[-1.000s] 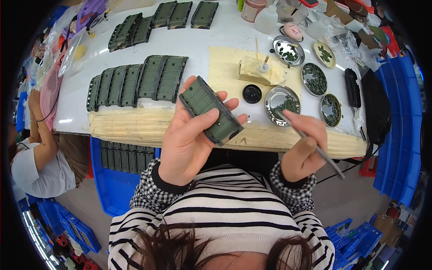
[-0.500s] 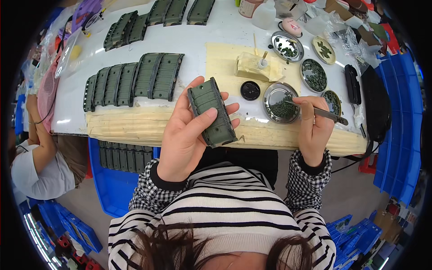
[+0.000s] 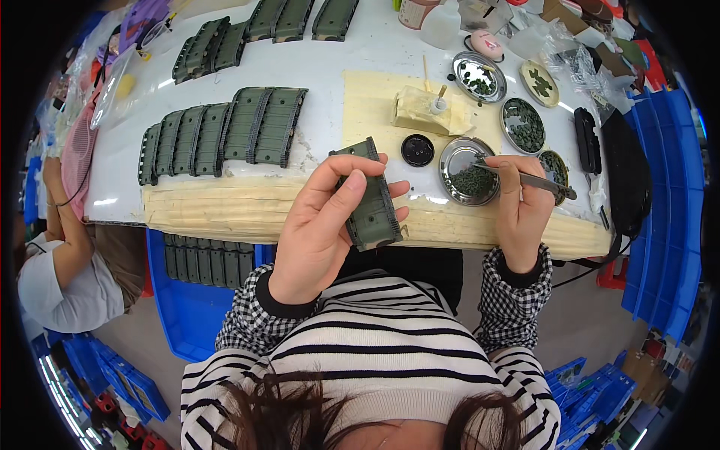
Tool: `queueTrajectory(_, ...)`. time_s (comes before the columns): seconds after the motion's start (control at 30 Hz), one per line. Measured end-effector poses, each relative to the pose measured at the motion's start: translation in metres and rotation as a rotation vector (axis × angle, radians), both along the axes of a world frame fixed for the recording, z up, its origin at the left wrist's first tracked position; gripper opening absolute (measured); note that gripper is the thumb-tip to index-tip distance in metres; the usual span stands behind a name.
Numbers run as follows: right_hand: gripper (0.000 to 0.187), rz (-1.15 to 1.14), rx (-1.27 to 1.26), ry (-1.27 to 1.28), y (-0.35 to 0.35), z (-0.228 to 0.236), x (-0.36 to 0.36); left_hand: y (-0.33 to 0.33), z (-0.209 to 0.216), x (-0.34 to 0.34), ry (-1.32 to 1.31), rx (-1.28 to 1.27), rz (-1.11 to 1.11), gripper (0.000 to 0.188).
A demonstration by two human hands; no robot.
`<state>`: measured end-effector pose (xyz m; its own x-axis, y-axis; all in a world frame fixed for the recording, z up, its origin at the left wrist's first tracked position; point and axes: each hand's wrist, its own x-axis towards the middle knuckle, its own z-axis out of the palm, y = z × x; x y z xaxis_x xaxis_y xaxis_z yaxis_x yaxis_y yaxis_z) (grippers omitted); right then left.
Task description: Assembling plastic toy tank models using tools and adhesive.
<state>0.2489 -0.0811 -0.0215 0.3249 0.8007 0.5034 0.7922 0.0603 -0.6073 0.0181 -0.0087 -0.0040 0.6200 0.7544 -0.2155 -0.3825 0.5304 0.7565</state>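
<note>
My left hand point(image 3: 321, 217) is closed round a dark green curved panel point(image 3: 373, 214) with ridged edges and small holes, held over the table's near edge. Its thumb and fingers cover the panel's upper left part. In my right hand point(image 3: 523, 208) is a pair of metal tweezers point(image 3: 538, 182), pinched between thumb and fingers. The tweezers' tips reach into a round metal dish point(image 3: 448, 184) of small dark green pieces point(image 3: 472, 180). Whether a piece sits between the tips is too small to tell.
Rows of similar green panels point(image 3: 259, 127) lie at the left. A tape-covered block with a small bottle point(image 3: 435, 111), a black round lid point(image 3: 417, 151) and more dishes point(image 3: 523, 126) of green pieces stand around the right side. A blue bin point(image 3: 187, 319) sits below; a co-worker point(image 3: 71, 277) is at far left.
My left hand has shifted slightly right and turned the panel, its fingers now covering more of the top. The tweezers' tips have moved a little left over the dish.
</note>
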Motion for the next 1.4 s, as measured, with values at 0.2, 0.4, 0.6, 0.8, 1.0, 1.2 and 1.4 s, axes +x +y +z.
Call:
queueTrajectory(0.2,0.016,0.001,-0.011,0.007,0.0,0.0,-0.001,0.0,-0.002,-0.001,-0.014,-0.001,-0.019,0.02)
queueTrajectory(0.4,0.015,0.016,0.03,0.113,-0.002,0.001,-0.002,0.0,0.0,0.001,-0.006,-0.007,-0.047,0.021)
queueTrajectory(0.6,0.013,0.353,0.182,0.005,-0.003,0.038,-0.038,-0.001,0.0,0.008,-0.092,-0.163,-0.215,0.024)
queueTrajectory(0.8,0.03,0.499,0.252,-0.32,0.002,0.037,-0.05,-0.002,-0.008,0.008,-0.229,-0.259,-0.29,0.027)
queueTrajectory(1.0,0.032,0.567,0.166,0.16,0.004,0.031,-0.049,-0.001,-0.007,0.007,-0.232,-0.177,-0.286,0.025)
queueTrajectory(1.2,0.033,0.558,0.02,0.683,-0.002,0.034,-0.052,-0.003,-0.006,0.012,-0.254,-0.143,-0.28,0.026)
queueTrajectory(1.4,0.041,0.477,-0.003,0.601,-0.001,0.036,-0.058,-0.002,-0.007,0.01,-0.258,-0.144,-0.272,0.025)
